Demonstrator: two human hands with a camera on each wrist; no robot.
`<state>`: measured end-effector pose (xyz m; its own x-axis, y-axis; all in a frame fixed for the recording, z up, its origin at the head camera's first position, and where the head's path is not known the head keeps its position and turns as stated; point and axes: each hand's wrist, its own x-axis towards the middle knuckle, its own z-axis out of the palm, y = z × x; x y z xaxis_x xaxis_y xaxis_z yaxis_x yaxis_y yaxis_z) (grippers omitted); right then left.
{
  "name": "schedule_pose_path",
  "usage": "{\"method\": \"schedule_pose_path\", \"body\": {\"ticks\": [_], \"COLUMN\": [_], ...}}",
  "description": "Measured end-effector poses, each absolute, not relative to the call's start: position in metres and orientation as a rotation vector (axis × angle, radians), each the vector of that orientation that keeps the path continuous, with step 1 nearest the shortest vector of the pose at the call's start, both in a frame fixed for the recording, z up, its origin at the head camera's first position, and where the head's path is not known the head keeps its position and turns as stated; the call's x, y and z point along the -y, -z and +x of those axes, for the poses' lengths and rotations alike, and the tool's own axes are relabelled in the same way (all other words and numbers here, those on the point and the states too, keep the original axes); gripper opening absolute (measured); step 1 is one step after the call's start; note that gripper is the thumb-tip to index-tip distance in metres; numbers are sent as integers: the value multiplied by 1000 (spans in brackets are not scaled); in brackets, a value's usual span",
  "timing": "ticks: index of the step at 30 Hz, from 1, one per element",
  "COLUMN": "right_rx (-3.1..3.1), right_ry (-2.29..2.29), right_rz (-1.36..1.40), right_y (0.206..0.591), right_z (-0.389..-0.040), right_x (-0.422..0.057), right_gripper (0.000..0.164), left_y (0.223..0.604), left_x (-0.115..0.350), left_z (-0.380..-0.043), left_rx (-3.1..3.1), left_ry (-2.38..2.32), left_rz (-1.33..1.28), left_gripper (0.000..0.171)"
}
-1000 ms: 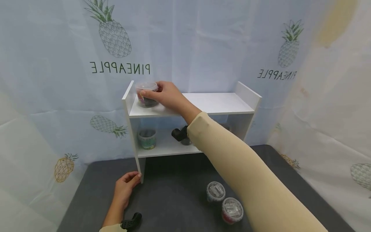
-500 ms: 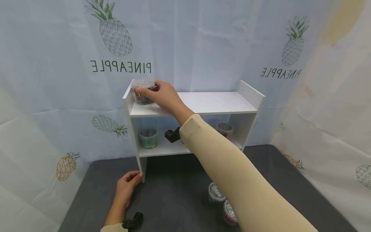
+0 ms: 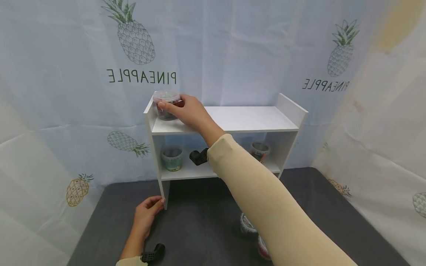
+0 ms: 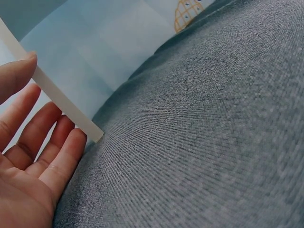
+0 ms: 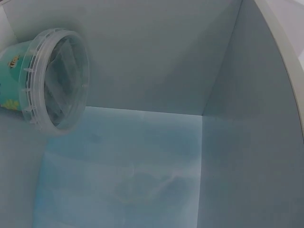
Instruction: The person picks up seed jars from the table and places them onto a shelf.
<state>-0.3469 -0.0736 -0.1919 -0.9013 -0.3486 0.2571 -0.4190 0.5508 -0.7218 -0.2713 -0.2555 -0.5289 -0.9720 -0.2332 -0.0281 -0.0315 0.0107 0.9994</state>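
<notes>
At the left end of the white shelf unit's [image 3: 246, 117] top board, my right hand [image 3: 194, 113] grips a clear plastic tub [image 3: 166, 96] with a lid and dark contents. Its thumb lies across the front of the tub, close to the left side panel. Low on the left, my left hand [image 3: 145, 216] pinches the bottom of that side panel [image 4: 66, 104]; the left wrist view has the thumb on one face and the fingers at the other. A green-labelled tub [image 3: 172, 159] stands on the middle board below, also seen from above in the right wrist view.
Another tub [image 3: 259, 150] stands at the right of the middle board. On the dark table [image 3: 196, 229], two lidded tubs, one bluish [image 3: 247, 224] and one red [image 3: 263, 248], are partly hidden by my right sleeve [image 3: 266, 192]. A pineapple-print curtain [image 3: 233, 48] hangs behind.
The gripped tub has shifted slightly left and back towards the side panel with my right hand. My right forearm now covers more of the table tubs. The left hand keeps its hold.
</notes>
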Motion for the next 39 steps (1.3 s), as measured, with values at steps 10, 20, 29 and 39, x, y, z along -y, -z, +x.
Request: {"method": "schedule_pose_path", "body": {"ticks": [10, 20, 29, 39], "right_rx": [2745, 2748, 2751, 2746], "right_ry": [-1251, -1251, -1189, -1186], "right_rz": [693, 692, 658, 633], "right_y": [191, 191, 192, 191], "right_z": [-350, -350, -350, -347], "right_x": [75, 75, 74, 74], "right_gripper": [70, 67, 61, 56], "left_y": [529, 527, 530, 529], "left_x": [255, 254, 253, 254], "left_z": [-271, -270, -271, -272], "left_rx": [2127, 2141, 2121, 2095], "left_ry": [2095, 2083, 2087, 2117], "left_rz": [287, 288, 283, 277], "left_gripper": [43, 46, 43, 38]}}
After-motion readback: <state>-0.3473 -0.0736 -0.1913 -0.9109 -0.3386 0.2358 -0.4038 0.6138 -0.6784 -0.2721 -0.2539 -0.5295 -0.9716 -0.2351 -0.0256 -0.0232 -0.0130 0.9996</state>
